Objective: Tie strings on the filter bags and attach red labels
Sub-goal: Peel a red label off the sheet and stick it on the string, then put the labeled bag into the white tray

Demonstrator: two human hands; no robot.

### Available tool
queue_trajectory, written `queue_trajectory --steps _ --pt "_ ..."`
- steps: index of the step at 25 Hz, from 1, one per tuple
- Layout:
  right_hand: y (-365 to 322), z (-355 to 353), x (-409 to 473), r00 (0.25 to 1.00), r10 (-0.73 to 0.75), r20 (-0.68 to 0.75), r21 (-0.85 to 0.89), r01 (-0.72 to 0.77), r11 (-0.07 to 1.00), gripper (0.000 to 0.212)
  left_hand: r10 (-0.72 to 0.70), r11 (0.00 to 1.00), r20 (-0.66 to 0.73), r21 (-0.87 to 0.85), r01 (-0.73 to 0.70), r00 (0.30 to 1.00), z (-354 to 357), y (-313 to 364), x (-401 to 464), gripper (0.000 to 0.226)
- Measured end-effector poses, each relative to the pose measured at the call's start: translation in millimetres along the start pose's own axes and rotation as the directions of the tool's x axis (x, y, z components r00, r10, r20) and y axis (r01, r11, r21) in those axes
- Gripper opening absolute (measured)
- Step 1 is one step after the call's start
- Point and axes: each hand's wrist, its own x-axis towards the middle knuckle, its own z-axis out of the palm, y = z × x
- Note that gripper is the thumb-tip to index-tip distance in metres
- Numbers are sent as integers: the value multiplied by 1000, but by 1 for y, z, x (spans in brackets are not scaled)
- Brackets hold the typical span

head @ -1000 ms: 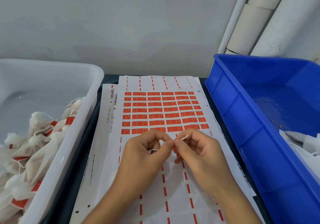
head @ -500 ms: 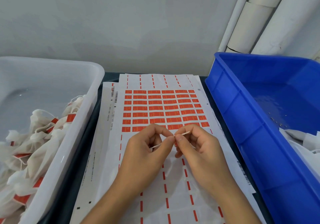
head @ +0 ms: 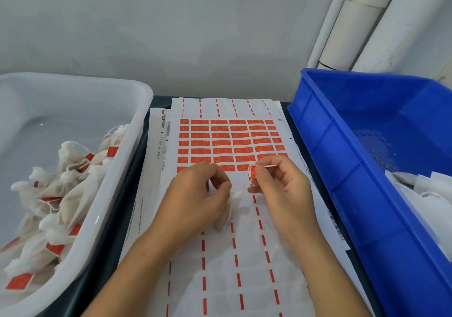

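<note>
The two hands have drawn apart since half a second ago, when their fingertips met over the string; now the right hand (head: 278, 189) holds a red label (head: 253, 171) pinched between thumb and forefinger, folded over the end of a thin white string (head: 269, 166) that pokes out to the right of the thumb. The left hand (head: 203, 194) has dropped lower and sits with fingers curled over a white filter bag (head: 230, 209), which lies partly under the palm on the label sheet (head: 220, 143); whether the fingers truly grip the bag or only rest on it is hard to tell. The separation suggests the label is now stuck round the string, so this bag is likely close to finished and ready to go with the others. The sheet lies flat on the dark surface (head: 137, 170) between the two bins, its upper rows of red labels intact and the lower rows peeled off, leaving only dashed red strips. On the left the white bin (head: 137, 125) holds a heap of bags already tied and tagged in red. On the right the blue bin (head: 342, 170) holds plain white bags in its near corner, which look to be the stock not yet done, so a good deal of the job seems to remain.
</note>
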Motion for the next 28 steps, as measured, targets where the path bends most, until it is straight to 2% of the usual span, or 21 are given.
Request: queue_trajectory --steps 3,5,7,11,14,16,19,23,28 --pt "-3 3 -1 1000 -7 21 27 6 1000 8 45 994 124 95 -57 991 -3 5 -4 37" --pt "-9 4 -1 1000 -4 17 66 3 998 6 79 987 129 129 -96 988 -4 9 -6 29" --pt "-19 5 -1 1000 -24 12 98 23 995 7 78 990 80 114 -87 994 -8 13 -7 18" --pt "-53 10 -1 985 -171 17 81 169 982 11 136 983 -73 133 -126 988 -34 34 -11 15" --pt "-86 35 7 949 -305 75 69 300 951 11 242 964 -270 180 -198 932 -77 51 -14 17" --pt "-102 65 16 925 -357 128 88 348 934 8 236 958 -360 241 -154 902 -112 51 -13 20" --pt "-116 118 33 904 -377 200 112 361 926 7 127 958 -407 285 -7 904 -160 32 -4 17" --pt "-113 176 51 874 -383 298 -36 411 911 5 -23 945 -415 289 155 910 -187 -9 21 9" --pt "-89 198 61 873 -336 354 -302 447 842 8 -66 935 -382 299 191 922 -166 -42 36 12"
